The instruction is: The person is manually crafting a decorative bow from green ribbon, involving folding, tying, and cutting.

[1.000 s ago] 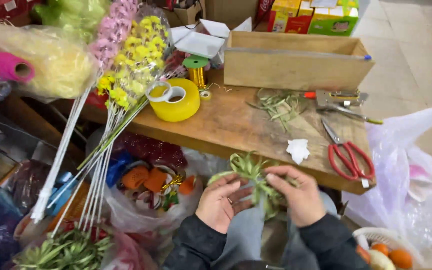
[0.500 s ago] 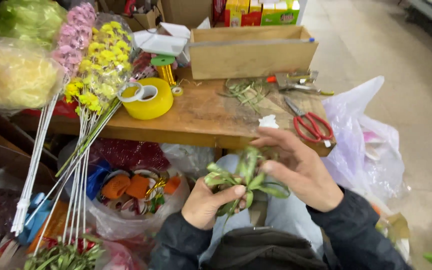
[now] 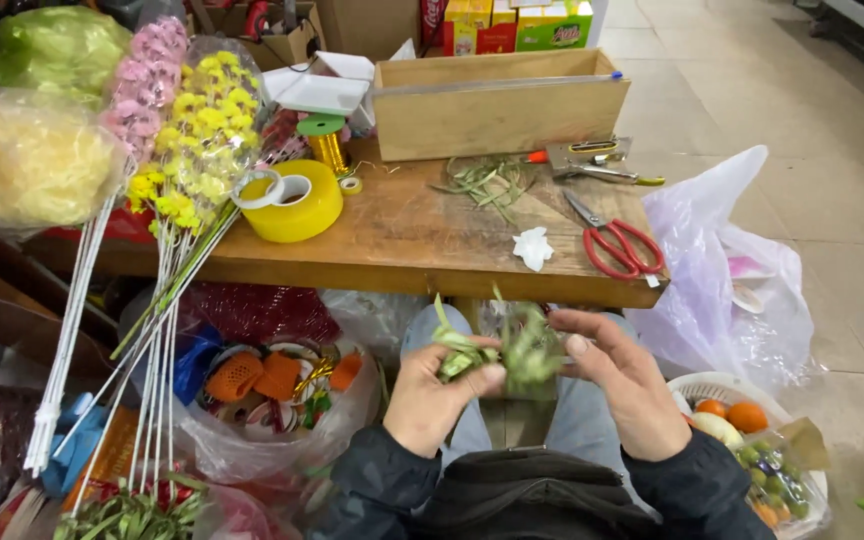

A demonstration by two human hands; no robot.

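A small bunch of green leaves [image 3: 497, 350] is held low in front of the desk [image 3: 422, 235], above the person's lap. The left hand [image 3: 437, 395] is closed around the lower part of the bunch, thumb pressed against the stems. The right hand [image 3: 622, 385] is half open beside it, fingers curled and spread, with the fingertips touching or just beside the leaves on the right; whether anything is actually pinched there cannot be told, since the leaves are blurred.

The step in hand is judged to be the gathering or arranging of the leaves into a tidy cluster. For the next move, a firm hold by the left hand would be called for, so that single leaves can be turned or tucked by the right without the bunch falling apart.

On the desk, well apart from the hands, red-handled scissors [image 3: 617, 240] are laid near the right edge, with a small white scrap [image 3: 532, 248] just beside them. Loose leaf trimmings [image 3: 487, 180] are scattered in front of a long wooden box [image 3: 497, 105]. A large yellow roll of tape [image 3: 292, 205] is set toward the left, near a spool of gold wire [image 3: 327, 145]. Wrapped yellow flowers [image 3: 197, 135] and pink flowers [image 3: 142, 85] on long white stems are leaned against the left end of the desk.
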